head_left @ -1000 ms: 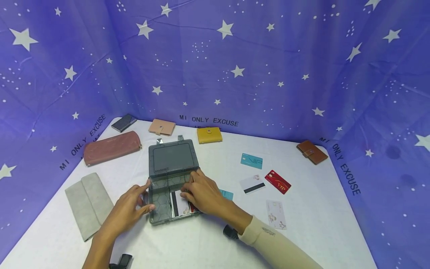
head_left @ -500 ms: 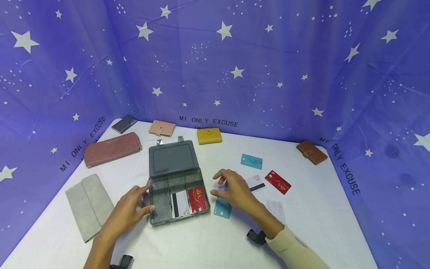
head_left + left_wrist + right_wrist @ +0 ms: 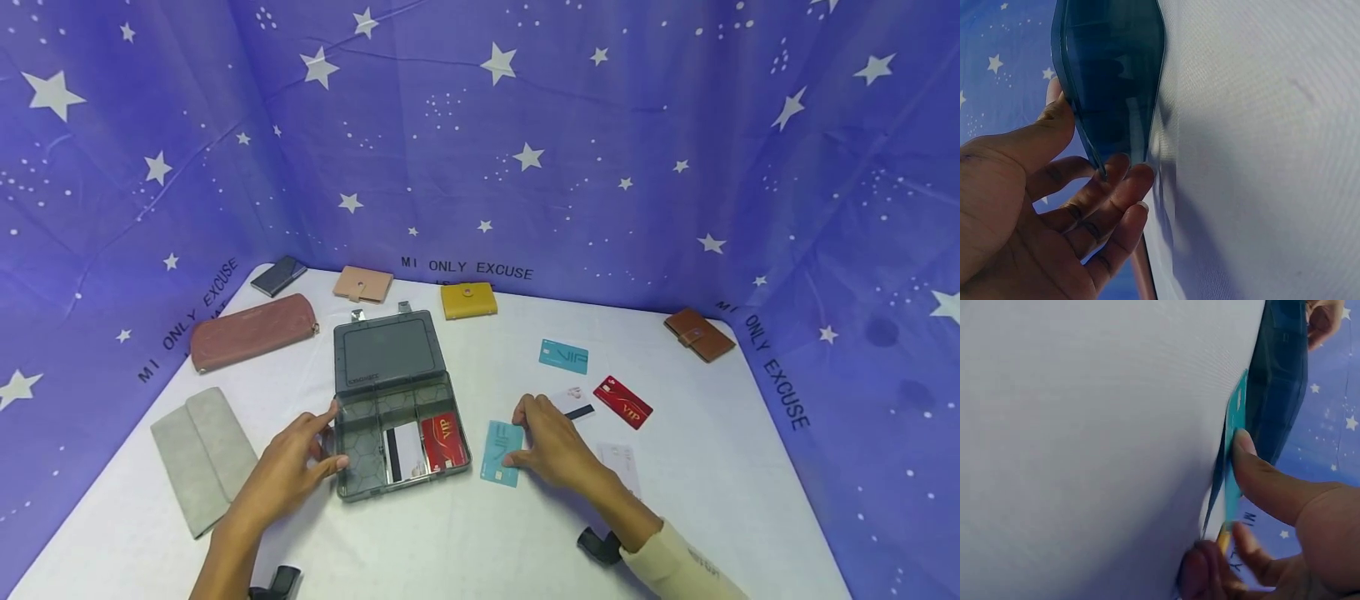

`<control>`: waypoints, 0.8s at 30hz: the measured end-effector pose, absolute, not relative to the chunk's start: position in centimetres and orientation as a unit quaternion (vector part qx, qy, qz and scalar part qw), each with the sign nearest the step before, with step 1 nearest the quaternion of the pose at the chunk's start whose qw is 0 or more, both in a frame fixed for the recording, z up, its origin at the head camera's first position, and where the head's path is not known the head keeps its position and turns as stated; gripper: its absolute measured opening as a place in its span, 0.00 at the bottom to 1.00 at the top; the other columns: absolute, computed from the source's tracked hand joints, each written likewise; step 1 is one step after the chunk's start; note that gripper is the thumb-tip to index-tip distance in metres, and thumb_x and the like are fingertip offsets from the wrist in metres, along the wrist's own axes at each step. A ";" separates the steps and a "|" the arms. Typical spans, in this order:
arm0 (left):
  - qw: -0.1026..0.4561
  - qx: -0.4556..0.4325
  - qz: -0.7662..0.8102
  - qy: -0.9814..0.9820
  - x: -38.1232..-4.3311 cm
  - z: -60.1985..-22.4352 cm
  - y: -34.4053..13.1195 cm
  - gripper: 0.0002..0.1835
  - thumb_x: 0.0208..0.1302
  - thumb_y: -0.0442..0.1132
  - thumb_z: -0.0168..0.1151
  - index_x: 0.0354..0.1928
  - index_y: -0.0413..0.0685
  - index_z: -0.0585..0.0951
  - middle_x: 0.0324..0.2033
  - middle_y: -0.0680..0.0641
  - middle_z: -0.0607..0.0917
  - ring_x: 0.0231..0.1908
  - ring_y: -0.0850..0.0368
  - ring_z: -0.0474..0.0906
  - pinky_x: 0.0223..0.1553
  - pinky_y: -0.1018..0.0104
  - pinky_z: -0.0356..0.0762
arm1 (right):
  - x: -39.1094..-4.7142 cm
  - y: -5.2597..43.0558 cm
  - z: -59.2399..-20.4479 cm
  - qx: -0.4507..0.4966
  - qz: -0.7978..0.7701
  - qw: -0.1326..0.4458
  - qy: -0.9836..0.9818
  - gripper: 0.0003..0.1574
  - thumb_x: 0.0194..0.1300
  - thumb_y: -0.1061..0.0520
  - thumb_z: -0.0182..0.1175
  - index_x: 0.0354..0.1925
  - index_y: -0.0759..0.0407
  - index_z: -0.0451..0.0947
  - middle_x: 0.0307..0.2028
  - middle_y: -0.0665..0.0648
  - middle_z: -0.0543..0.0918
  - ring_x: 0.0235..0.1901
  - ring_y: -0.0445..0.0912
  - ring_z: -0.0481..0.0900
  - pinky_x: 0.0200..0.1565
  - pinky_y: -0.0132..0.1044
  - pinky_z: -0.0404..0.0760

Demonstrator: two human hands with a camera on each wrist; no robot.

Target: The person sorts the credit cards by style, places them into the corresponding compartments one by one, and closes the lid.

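In the head view a teal card (image 3: 500, 454) lies right of the grey see-through plastic box (image 3: 360, 497). My right hand (image 3: 555, 442) holds this card, its thumb on the face and its fingers at the far edge. The right wrist view shows the card (image 3: 1235, 444) tilted, one edge raised from the cloth. My left hand (image 3: 288, 462) holds the box's left side, its thumb and fingertips at the rim and wall. Inside the box, whose lid (image 3: 390, 350) is folded back, lie a white card with a black stripe (image 3: 405, 452) and a red VIP card (image 3: 444, 442).
Right of the hand lie another teal card (image 3: 564, 356), a red card (image 3: 623, 402), a striped white card (image 3: 574, 400) and a pale card (image 3: 621, 462). Wallets surround them: yellow (image 3: 468, 301), brown (image 3: 699, 335), pink (image 3: 363, 284), dark (image 3: 278, 276), long rose (image 3: 255, 332), grey (image 3: 205, 458).
My right hand has left the box, moved right and taken hold of the nearest teal card. The red VIP card in the box is now uncovered. My left hand has stayed at the box.
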State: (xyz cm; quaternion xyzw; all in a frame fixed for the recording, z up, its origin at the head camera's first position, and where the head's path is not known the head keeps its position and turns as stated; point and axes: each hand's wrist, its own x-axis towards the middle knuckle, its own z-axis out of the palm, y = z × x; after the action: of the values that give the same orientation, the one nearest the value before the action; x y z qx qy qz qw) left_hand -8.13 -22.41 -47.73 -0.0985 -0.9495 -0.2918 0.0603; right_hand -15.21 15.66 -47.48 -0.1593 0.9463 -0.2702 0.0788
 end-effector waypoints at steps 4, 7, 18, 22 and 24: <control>0.059 -0.095 -0.290 -0.950 -8.1 -47.7 -22.4 0.42 0.55 0.43 0.76 0.70 0.39 0.69 0.38 0.52 0.79 0.31 0.64 0.75 0.35 0.66 0.72 | -16.1 15.5 -47.1 -0.166 -0.350 0.050 0.920 0.26 0.53 0.58 0.76 0.45 0.49 0.72 0.28 0.49 0.74 0.28 0.40 0.71 0.33 0.32 0.71; 0.057 -0.093 -0.289 -0.951 -8.1 -47.6 -22.3 0.42 0.55 0.43 0.75 0.70 0.39 0.69 0.38 0.52 0.79 0.31 0.64 0.75 0.36 0.65 0.72 | -16.7 15.0 -46.5 -0.172 -0.402 -0.012 0.899 0.20 0.58 0.61 0.72 0.45 0.49 0.74 0.28 0.48 0.75 0.26 0.41 0.73 0.30 0.31 0.74; 0.061 -0.095 -0.278 -0.954 -8.3 -47.4 -22.4 0.42 0.55 0.44 0.75 0.70 0.40 0.69 0.39 0.52 0.80 0.31 0.64 0.73 0.36 0.64 0.71 | -17.2 8.7 -43.5 -0.265 -0.558 -0.073 0.783 0.10 0.65 0.60 0.66 0.45 0.56 0.78 0.30 0.55 0.84 0.24 0.54 0.83 0.27 0.40 0.84; 0.058 -0.093 -0.279 -0.954 -8.3 -47.5 -22.3 0.42 0.54 0.44 0.75 0.70 0.40 0.69 0.38 0.51 0.80 0.31 0.64 0.73 0.36 0.64 0.71 | -16.8 5.5 -43.5 -0.297 -0.555 -0.036 0.776 0.11 0.64 0.60 0.66 0.45 0.56 0.79 0.30 0.54 0.85 0.24 0.53 0.84 0.27 0.38 0.84; 0.057 -0.092 -0.281 -0.954 -8.2 -47.5 -22.3 0.42 0.54 0.44 0.76 0.70 0.39 0.69 0.39 0.51 0.80 0.31 0.64 0.74 0.35 0.65 0.71 | -16.6 4.0 -43.8 -0.311 -0.547 -0.015 0.777 0.10 0.65 0.60 0.66 0.45 0.57 0.79 0.30 0.54 0.85 0.25 0.52 0.85 0.28 0.37 0.84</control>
State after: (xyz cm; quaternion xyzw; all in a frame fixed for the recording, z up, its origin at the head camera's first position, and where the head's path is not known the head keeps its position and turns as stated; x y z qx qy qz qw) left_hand -8.24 -22.35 -47.51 -0.0917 -0.9535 -0.2812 0.0571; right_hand -16.61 3.98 -43.83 -0.3114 0.7768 -0.5472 -0.0153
